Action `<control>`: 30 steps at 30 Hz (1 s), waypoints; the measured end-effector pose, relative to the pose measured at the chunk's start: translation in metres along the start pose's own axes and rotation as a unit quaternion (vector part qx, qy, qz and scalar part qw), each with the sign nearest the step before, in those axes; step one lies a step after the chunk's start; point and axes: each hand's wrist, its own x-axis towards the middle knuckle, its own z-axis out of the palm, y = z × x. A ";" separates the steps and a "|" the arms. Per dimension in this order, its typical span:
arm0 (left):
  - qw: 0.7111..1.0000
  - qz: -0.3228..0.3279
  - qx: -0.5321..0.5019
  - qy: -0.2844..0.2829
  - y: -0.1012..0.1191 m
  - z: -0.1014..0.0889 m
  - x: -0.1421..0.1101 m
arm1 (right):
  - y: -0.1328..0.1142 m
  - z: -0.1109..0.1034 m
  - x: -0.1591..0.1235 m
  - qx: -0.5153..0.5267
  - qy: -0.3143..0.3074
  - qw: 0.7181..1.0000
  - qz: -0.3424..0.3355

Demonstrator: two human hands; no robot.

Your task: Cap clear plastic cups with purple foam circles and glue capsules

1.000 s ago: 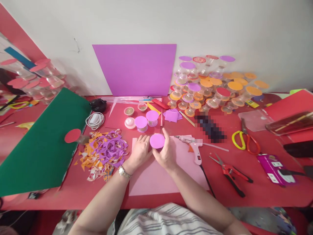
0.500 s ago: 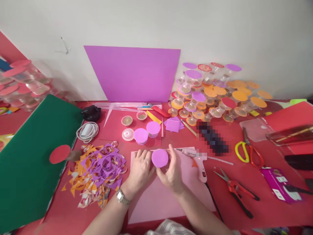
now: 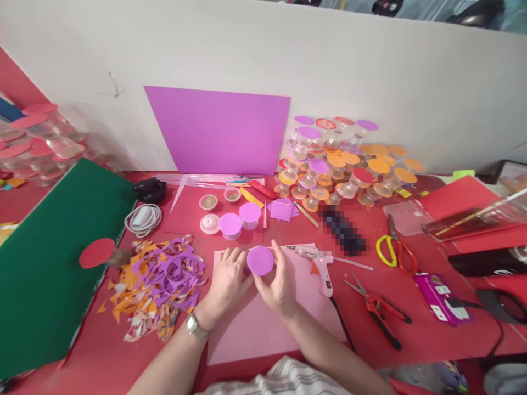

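Note:
A round purple disc (image 3: 260, 260) faces up between my two hands, over a pale pink sheet (image 3: 255, 334). Whatever lies beneath the disc is hidden. My right hand (image 3: 280, 288) grips its right side, thumb at the near edge and fingers along the far right. At its left, my left hand (image 3: 227, 280), with a wristwatch (image 3: 195, 325), has its fingers curled in against the piece. Beyond the hands stand two purple-topped cups (image 3: 230, 226), a pale pink domed cup (image 3: 209, 223) and two small cups with grainy contents (image 3: 208, 202).
A glue gun (image 3: 323, 266) lies right of my hands, with red-handled snips (image 3: 381, 307) and scissors (image 3: 393, 247) beyond. Purple and orange scraps (image 3: 173, 277) are heaped left, beside a green board (image 3: 53, 263). Disc-topped hourglass-shaped pieces (image 3: 346, 164) crowd the back right.
The camera view has turned slightly right and up, so things sit further left in the picture. Both hands keep nearly the same hold around the purple disc.

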 end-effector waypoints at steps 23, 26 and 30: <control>0.988 -0.044 -0.135 -0.056 0.002 0.014 0.003 | -0.005 -0.011 0.001 0.083 -0.037 0.996 0.019; 0.986 -0.049 -0.143 -0.063 0.003 0.013 0.002 | -0.007 -0.013 0.000 0.084 -0.027 0.996 0.023; 0.978 -0.035 -0.192 -0.069 0.003 0.005 0.003 | -0.010 -0.018 0.000 0.098 -0.038 0.994 0.029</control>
